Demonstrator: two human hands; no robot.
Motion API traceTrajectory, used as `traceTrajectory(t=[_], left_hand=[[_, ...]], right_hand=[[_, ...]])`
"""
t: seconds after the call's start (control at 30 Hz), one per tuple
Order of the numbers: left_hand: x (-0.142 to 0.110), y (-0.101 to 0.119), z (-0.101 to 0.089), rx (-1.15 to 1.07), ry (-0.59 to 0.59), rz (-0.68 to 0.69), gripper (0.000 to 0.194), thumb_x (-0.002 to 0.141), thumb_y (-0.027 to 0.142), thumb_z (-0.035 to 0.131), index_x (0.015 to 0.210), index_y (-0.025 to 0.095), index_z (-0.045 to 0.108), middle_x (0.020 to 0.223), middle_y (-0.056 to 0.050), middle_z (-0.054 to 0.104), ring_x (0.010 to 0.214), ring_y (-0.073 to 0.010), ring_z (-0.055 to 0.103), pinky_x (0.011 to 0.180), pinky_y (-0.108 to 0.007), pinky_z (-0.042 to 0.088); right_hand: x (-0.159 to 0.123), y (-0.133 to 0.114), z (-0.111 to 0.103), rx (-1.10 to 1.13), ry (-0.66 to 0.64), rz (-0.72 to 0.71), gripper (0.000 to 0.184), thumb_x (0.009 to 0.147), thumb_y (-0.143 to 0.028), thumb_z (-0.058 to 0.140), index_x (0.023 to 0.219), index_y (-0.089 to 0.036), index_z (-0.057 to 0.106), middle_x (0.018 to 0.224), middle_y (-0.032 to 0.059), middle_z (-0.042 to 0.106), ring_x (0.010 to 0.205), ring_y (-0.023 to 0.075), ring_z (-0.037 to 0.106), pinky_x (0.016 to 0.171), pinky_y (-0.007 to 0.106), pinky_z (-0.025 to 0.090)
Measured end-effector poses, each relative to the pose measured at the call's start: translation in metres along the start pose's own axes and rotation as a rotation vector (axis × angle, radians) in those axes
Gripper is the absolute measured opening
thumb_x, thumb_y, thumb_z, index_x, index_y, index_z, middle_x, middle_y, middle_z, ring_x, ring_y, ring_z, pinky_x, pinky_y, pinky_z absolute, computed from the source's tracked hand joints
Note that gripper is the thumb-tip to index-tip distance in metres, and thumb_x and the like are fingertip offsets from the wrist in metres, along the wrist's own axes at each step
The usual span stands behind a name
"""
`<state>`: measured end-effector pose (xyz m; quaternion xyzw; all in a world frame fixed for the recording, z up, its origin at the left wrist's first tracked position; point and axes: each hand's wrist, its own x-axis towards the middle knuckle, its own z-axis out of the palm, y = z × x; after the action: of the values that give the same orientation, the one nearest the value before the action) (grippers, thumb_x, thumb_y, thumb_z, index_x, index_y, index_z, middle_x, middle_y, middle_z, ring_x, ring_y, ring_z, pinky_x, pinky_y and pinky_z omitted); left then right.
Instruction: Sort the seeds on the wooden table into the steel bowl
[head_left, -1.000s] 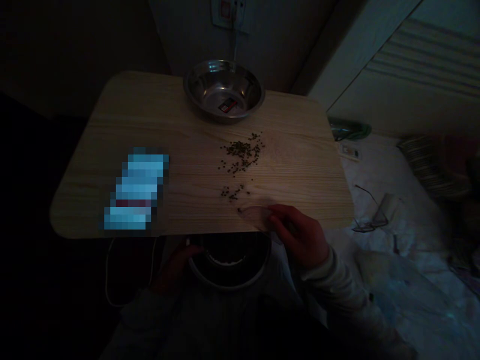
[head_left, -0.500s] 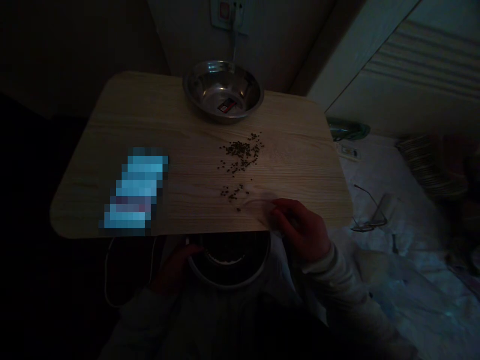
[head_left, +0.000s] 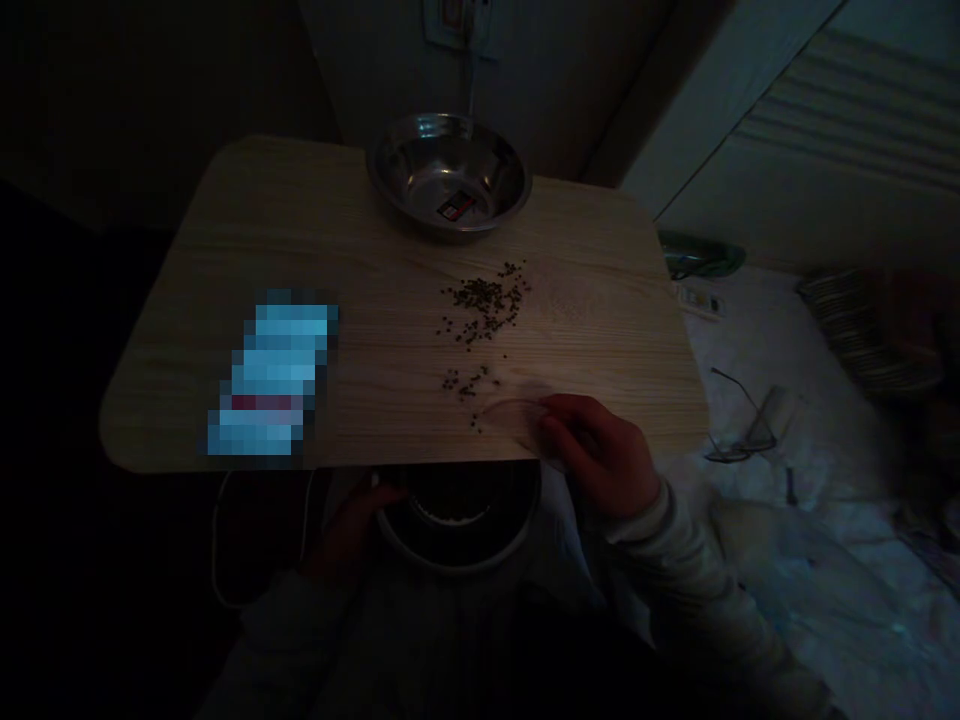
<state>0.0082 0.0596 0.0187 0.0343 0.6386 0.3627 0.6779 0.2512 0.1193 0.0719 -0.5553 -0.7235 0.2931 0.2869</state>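
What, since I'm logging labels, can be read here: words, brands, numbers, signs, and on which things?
No text is legible.
Label inside the metal bowl: too small and blurred.
Bright screen on the table: pixelated, unreadable.
Small white object beyond the table's right edge: markings too small.

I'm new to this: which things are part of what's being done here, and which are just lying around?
In use:
Thin, see-through piece, pinched in the right hand
Small dark grains, scattered on the wooden table
Dark basin, left hand at its rim

Seemingly lying about:
Metal bowl, untouched; its part is unclear
Glowing, pixelated rectangle
Glasses, on white cloth
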Motion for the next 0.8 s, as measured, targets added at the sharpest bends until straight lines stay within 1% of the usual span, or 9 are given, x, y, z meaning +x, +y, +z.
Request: traceTrajectory(t=[0.07, 0.1, 0.2, 0.33, 0.4, 0.5, 0.63, 0.73, 0.8], left_hand=[[0.0002, -0.0004, -0.0002, -0.006, -0.002, 0.017, 0.02, 0.051, 0.023, 0.073, 0.071, 0.021, 0.07, 0.077, -0.004, 0.075, 0.091, -0.0317, 0.069, 0.079, -0.04, 0.052], [0.0, -0.0002, -0.0003, 0.003, 0.002, 0.004, 0.02, 0.051, 0.023, 0.073, 0.07, 0.021, 0.07, 0.077, -0.004, 0.075, 0.09, -0.0314, 0.069, 0.079, -0.04, 0.052], [-0.0014, 0.0016, -0.0001, 0.031, 0.039, -0.032, 0.016, 0.049, 0.023, 0.073, 0.064, 0.02, 0.068, 0.073, -0.003, 0.074, 0.088, -0.0315, 0.069, 0.076, -0.039, 0.052], [-0.0027, 0.0031, 0.0015, 0.033, 0.094, -0.017, 0.015, 0.046, 0.021, 0.073, 0.056, 0.021, 0.063, 0.068, -0.003, 0.073, 0.088, -0.0319, 0.069, 0.076, -0.039, 0.052], [-0.0033, 0.0035, 0.0026, 0.024, 0.095, -0.034, 0.014, 0.046, 0.021, 0.073, 0.055, 0.021, 0.062, 0.07, -0.003, 0.074, 0.089, -0.0322, 0.069, 0.076, -0.04, 0.052], [-0.0053, 0.0056, 0.0042, 0.009, 0.072, -0.04, 0.015, 0.045, 0.02, 0.073, 0.058, 0.02, 0.064, 0.068, -0.003, 0.073, 0.087, -0.0323, 0.069, 0.076, -0.041, 0.052], [-0.0067, 0.0081, 0.0047, 0.01, 0.034, 0.002, 0.013, 0.046, 0.019, 0.073, 0.056, 0.021, 0.064, 0.062, -0.001, 0.071, 0.086, -0.0305, 0.069, 0.077, -0.038, 0.051], [-0.0034, 0.0051, 0.0023, 0.01, 0.014, -0.007, 0.019, 0.047, 0.021, 0.073, 0.066, 0.021, 0.069, 0.067, -0.001, 0.073, 0.09, -0.0304, 0.068, 0.081, -0.039, 0.051], [-0.0003, 0.0016, 0.0002, 0.012, 0.023, -0.001, 0.022, 0.048, 0.022, 0.074, 0.07, 0.02, 0.07, 0.07, -0.002, 0.074, 0.091, -0.0304, 0.068, 0.082, -0.04, 0.051]], right_hand=[[-0.0003, 0.0002, -0.0001, -0.001, -0.015, -0.001, 0.024, 0.087, -0.032, 0.052, 0.103, -0.021, 0.066, 0.087, 0.0059, 0.073, 0.072, 0.017, 0.067, 0.066, 0.028, 0.055], [-0.0005, 0.0003, -0.0001, 0.0, -0.021, -0.003, 0.024, 0.087, -0.032, 0.052, 0.103, -0.021, 0.066, 0.087, 0.0059, 0.073, 0.072, 0.017, 0.067, 0.066, 0.028, 0.055], [-0.0002, 0.0001, 0.0001, 0.001, -0.009, -0.017, 0.024, 0.087, -0.031, 0.052, 0.102, -0.021, 0.066, 0.087, 0.0059, 0.072, 0.072, 0.0166, 0.067, 0.066, 0.028, 0.055], [0.003, -0.0004, 0.0019, -0.008, 0.014, -0.033, 0.023, 0.087, -0.031, 0.052, 0.102, -0.021, 0.066, 0.088, 0.0059, 0.072, 0.073, 0.0167, 0.067, 0.066, 0.028, 0.055], [0.0049, -0.001, 0.0031, -0.01, 0.008, -0.041, 0.023, 0.087, -0.031, 0.051, 0.102, -0.021, 0.067, 0.09, 0.006, 0.072, 0.075, 0.0169, 0.067, 0.068, 0.028, 0.055], [0.0062, -0.0029, 0.0035, -0.004, -0.02, -0.069, 0.024, 0.087, -0.03, 0.051, 0.102, -0.021, 0.067, 0.091, 0.0065, 0.073, 0.078, 0.0173, 0.067, 0.071, 0.029, 0.055], [0.0043, -0.0055, 0.0004, -0.015, -0.053, -0.073, 0.023, 0.087, -0.03, 0.051, 0.1, -0.02, 0.068, 0.089, 0.0064, 0.073, 0.076, 0.0171, 0.067, 0.069, 0.029, 0.055], [0.0024, -0.0051, -0.0026, -0.014, -0.045, -0.078, 0.024, 0.087, -0.03, 0.051, 0.101, -0.019, 0.068, 0.087, 0.0062, 0.072, 0.074, 0.0163, 0.066, 0.068, 0.028, 0.055], [0.0013, -0.0037, -0.0037, -0.007, -0.027, -0.088, 0.024, 0.088, -0.029, 0.05, 0.101, -0.019, 0.068, 0.087, 0.0064, 0.072, 0.073, 0.0158, 0.066, 0.067, 0.028, 0.055]])
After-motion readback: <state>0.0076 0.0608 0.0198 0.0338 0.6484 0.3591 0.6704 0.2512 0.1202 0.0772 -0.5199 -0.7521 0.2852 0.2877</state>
